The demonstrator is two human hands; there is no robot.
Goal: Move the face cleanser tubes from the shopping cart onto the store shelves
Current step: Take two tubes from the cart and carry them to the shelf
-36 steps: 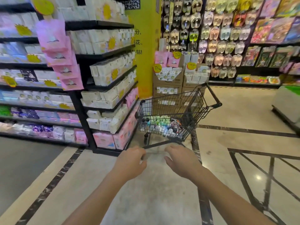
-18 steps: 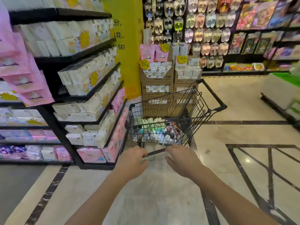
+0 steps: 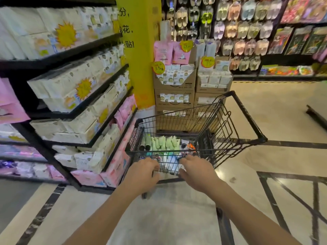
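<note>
Beside the tissue shelves (image 3: 85,96), both hands grip the cart (image 3: 235,121) at its near rim — left hand (image 3: 143,174) and right hand (image 3: 196,171) closed on wire, likely to steer it. Tubes (image 3: 162,143) lie inside, none shelved yet.

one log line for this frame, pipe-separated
phase: pushing cart | left hand: on shopping cart near rail | right hand: same | face cleanser tubes: in cart | shelves: left, tissue packs
</note>
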